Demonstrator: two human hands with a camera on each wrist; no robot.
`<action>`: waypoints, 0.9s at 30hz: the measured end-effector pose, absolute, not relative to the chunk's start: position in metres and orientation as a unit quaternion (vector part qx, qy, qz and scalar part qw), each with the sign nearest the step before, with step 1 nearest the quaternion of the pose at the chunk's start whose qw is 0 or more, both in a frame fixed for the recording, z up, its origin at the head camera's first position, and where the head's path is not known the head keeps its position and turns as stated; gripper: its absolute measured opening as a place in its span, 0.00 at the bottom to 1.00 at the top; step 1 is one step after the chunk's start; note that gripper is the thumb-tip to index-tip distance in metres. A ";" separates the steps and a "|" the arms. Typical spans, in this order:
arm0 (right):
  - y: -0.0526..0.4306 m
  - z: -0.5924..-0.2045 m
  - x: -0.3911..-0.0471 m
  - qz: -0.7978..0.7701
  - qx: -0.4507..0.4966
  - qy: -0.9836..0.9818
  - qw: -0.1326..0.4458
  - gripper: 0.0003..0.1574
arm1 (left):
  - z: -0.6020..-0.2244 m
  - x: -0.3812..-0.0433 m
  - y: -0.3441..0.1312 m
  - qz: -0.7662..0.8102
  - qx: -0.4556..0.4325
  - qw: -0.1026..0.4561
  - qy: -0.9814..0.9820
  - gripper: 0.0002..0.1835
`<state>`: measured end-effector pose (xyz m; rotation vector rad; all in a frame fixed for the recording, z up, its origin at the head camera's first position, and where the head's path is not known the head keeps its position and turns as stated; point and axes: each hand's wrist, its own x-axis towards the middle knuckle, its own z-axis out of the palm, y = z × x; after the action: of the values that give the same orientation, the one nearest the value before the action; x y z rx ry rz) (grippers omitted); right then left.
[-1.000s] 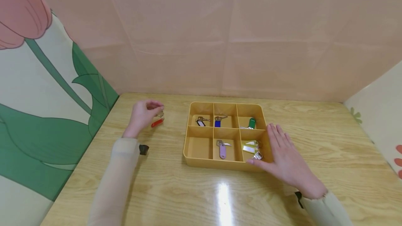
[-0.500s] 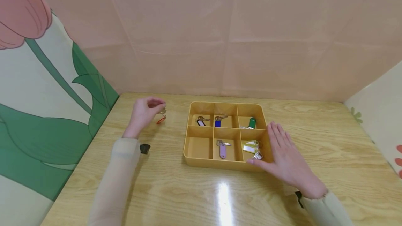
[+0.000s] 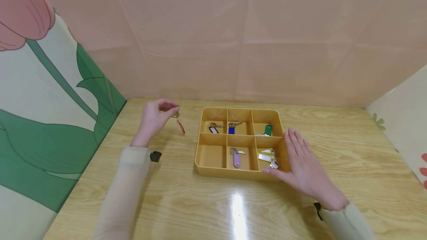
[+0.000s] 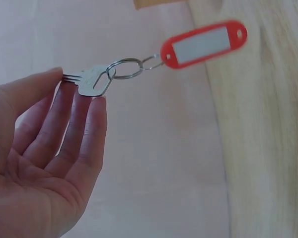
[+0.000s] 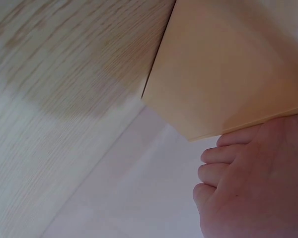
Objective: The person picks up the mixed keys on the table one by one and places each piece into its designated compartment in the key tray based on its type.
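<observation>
My left hand (image 3: 155, 119) pinches a key (image 4: 93, 82) by its blade between thumb and fingers, above the table left of the box. From the key's ring hangs a red key tag (image 4: 203, 44) with a white label; in the head view the red tag (image 3: 181, 127) dangles clear of the wood. My right hand (image 3: 307, 169) rests with straight fingers along the right side of the yellow divided box (image 3: 230, 173), its thumb at the front rim. In the right wrist view, the fingers (image 5: 223, 153) touch the box's edge.
Keys with a black-edged tag (image 3: 213, 130), a blue tag (image 3: 231, 130) and a green tag (image 3: 268, 130) lie in the back compartments. In front are a purple-tagged key (image 3: 236, 158) and yellow-tagged keys (image 3: 265, 157). A pink wall sheet (image 3: 240, 47) stands behind the table (image 3: 180, 203).
My left hand has moved slightly up and to the right with the key, and the red tag has swung from pointing left to hanging down to the right. My right hand stays on the box.
</observation>
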<state>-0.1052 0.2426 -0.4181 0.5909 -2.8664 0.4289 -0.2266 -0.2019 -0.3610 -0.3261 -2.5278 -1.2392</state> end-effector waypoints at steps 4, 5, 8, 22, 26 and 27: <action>0.242 -0.417 -0.105 0.145 0.197 -0.966 0.088 0.77 | -0.356 -0.224 -0.198 -0.430 -0.117 0.156 -0.882 0.07; 0.242 -0.417 -0.105 0.145 0.197 -0.966 0.088 0.77 | -0.355 -0.223 -0.197 -0.429 -0.117 0.156 -0.882 0.08; 0.242 -0.417 -0.105 0.145 0.198 -0.965 0.089 0.77 | -0.352 -0.220 -0.194 -0.434 -0.121 0.158 -0.879 0.07; 0.243 -0.419 -0.105 0.148 0.195 -0.966 0.083 0.78 | -0.340 -0.209 -0.180 -0.463 -0.152 0.182 -0.854 0.08; 0.243 -0.419 -0.106 0.149 0.195 -0.966 0.083 0.78 | -0.335 -0.205 -0.177 -0.475 -0.155 0.191 -0.845 0.08; 0.243 -0.419 -0.106 0.149 0.195 -0.966 0.084 0.78 | -0.334 -0.204 -0.176 -0.476 -0.156 0.193 -0.844 0.08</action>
<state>-0.1056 0.2427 -0.4190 0.5811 -2.8830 0.4439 -0.2036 -0.1758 -0.3344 -0.4374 -2.3667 -1.3365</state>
